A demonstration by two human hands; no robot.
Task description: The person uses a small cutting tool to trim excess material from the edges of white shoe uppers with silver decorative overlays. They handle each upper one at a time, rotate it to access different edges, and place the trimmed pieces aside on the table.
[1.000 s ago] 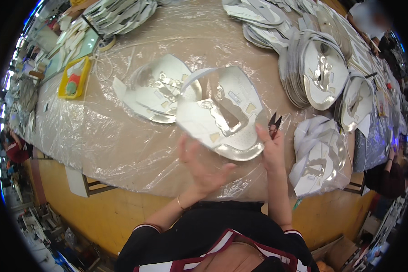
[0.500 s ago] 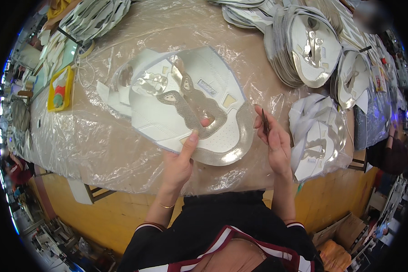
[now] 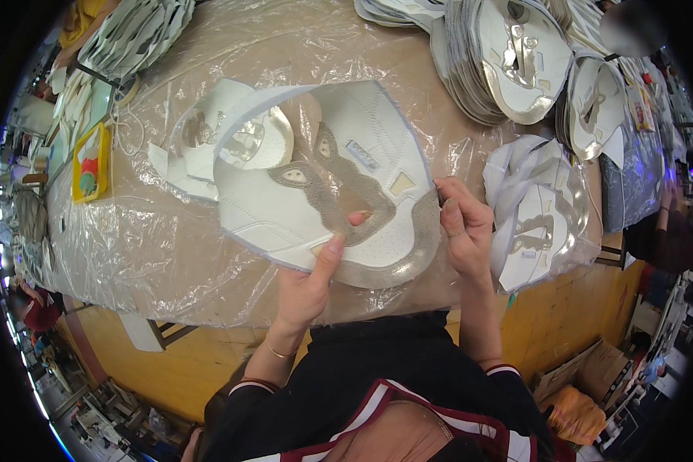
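My left hand (image 3: 304, 289) is closed on the near edge of a white and silver-beige shoe upper (image 3: 377, 262). Its thumb presses on top, and a fingertip shows through the central opening. The upper is lifted and curved, with a perforated toe and a shiny, textured trim. At its right edge, the fingers of my right hand (image 3: 467, 227) are pinched together. A small dark pointed metal tool, visible in that hand earlier, is now mostly hidden by the fingers. Behind the held upper, more white and silver upper pieces (image 3: 200, 131) lie on the plastic-covered table (image 3: 162, 262).
Tall stacks of uppers (image 3: 516, 69) stand at the far right, with a smaller stack (image 3: 597, 108) beside them. Plastic-wrapped uppers (image 3: 539, 215) lie near my right hand. On the left are a yellow tray (image 3: 77, 181) and a pile of white pieces (image 3: 135, 38).
My right hand has moved up to the upper's right edge, its fingers curling in and covering the dark tool. The upper has tilted and opened wider, with my left hand still holding it.
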